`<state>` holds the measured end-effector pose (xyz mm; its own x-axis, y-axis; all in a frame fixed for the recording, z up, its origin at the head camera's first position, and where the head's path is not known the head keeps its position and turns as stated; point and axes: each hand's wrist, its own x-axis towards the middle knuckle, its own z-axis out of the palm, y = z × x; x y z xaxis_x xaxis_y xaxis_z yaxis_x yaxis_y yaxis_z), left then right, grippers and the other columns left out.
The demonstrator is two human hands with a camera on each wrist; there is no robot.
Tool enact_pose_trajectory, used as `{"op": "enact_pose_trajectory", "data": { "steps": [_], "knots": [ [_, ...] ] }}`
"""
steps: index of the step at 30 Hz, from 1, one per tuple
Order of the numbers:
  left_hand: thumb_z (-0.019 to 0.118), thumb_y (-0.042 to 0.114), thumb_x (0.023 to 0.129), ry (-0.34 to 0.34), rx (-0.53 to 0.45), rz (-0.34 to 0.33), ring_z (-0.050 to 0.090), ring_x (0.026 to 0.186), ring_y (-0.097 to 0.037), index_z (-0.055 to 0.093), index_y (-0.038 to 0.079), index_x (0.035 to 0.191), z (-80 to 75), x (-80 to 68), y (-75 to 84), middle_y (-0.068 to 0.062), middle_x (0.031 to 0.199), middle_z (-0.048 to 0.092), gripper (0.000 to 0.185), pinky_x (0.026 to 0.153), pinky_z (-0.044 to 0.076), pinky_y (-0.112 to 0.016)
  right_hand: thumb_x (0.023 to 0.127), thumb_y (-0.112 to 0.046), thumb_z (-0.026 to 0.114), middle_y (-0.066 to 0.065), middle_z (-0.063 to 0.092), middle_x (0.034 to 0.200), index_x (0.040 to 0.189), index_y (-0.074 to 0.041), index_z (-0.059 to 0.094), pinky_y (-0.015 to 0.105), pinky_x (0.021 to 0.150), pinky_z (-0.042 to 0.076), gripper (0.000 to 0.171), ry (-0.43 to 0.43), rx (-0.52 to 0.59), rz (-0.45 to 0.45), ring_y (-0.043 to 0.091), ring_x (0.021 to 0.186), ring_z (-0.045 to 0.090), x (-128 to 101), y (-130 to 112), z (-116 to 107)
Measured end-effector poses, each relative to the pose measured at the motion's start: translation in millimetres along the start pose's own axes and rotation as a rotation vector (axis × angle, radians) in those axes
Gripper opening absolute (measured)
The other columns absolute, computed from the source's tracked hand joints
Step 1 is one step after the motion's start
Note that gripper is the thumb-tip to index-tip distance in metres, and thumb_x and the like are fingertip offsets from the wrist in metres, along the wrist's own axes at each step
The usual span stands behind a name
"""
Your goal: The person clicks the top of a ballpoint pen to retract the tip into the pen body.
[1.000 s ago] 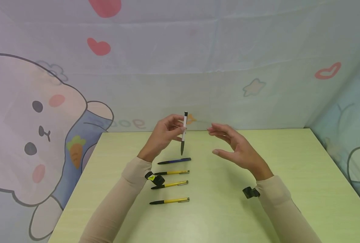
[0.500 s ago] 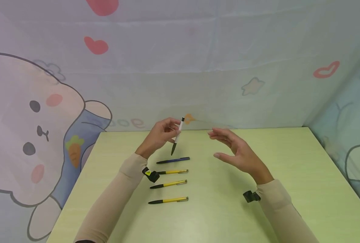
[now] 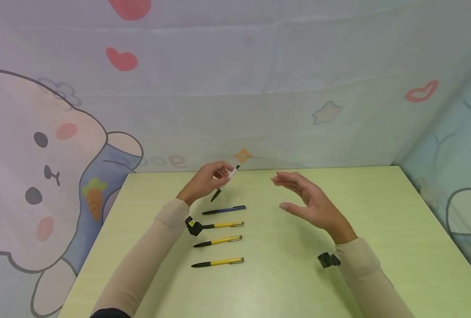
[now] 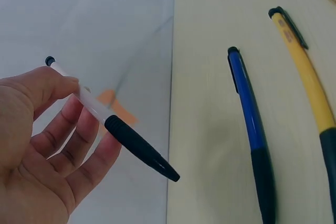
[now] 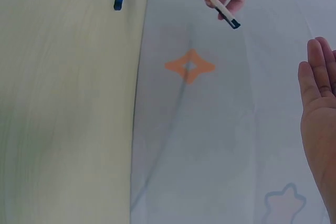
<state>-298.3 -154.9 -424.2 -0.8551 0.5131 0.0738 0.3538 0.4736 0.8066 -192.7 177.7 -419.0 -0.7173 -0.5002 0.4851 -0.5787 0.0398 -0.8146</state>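
Left hand [image 3: 203, 183] has brought the white pen [image 3: 225, 183] down and tipped it over: upright a second ago, now slanting, black tip low and to the left, just above the bench [image 3: 283, 274] at the far end of the pen row. Fingers [image 4: 79, 145] grasp its white barrel. I judge it is being lowered to lie beyond the blue pen [image 3: 223, 210]; whether the tip touches yet, I cannot tell. Right hand [image 3: 310, 205] hovers released, holding nothing. Three yellow pens [image 3: 219, 241] lie nearer.
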Motion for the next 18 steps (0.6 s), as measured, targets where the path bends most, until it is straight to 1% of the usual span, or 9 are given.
{"op": "enact_pose_trajectory", "data": {
  "steps": [6,8,14,18],
  "knots": [
    [0.061,0.016,0.103,-0.04,0.035,-0.005,0.061,0.099,-0.025,0.065,0.018,0.128,-1.6,2.6,-8.5,-0.008,0.108,0.064,0.026,0.078,0.059,-0.043,0.09,0.011,0.068,0.017,0.051,0.146,0.152,-0.01,0.042,0.031,0.116,0.04,0.071,0.004,0.002,-0.014,0.028,0.138,0.049,-2,0,0],
    [0.061,0.015,0.103,-0.056,0.04,-0.009,0.061,0.099,-0.025,0.066,0.018,0.128,-2.1,3.3,-10.9,-0.009,0.108,0.064,0.026,0.079,0.059,-0.042,0.09,0.012,0.069,0.017,0.051,0.146,0.152,-0.011,0.042,0.032,0.116,0.04,0.072,0.006,0.0,-0.019,0.029,0.139,0.049,-2,1,0],
    [0.061,0.013,0.102,-0.105,0.061,-0.016,0.06,0.096,-0.026,0.066,0.01,0.131,-1.6,4.8,-19.2,-0.01,0.108,0.065,0.03,0.08,0.055,-0.038,0.089,0.013,0.068,0.013,0.052,0.146,0.151,-0.004,0.042,0.032,0.116,0.04,0.07,0.01,-0.003,-0.027,0.032,0.138,0.049,-4,1,2],
    [0.062,0.013,0.101,-0.118,0.102,-0.018,0.06,0.095,-0.024,0.067,0.012,0.13,0.6,7.0,-25.1,-0.007,0.107,0.065,0.029,0.08,0.053,-0.036,0.089,0.014,0.068,0.015,0.052,0.146,0.151,-0.004,0.042,0.032,0.115,0.04,0.07,0.01,-0.002,-0.032,0.034,0.138,0.049,-4,-1,2]
  ]
}}
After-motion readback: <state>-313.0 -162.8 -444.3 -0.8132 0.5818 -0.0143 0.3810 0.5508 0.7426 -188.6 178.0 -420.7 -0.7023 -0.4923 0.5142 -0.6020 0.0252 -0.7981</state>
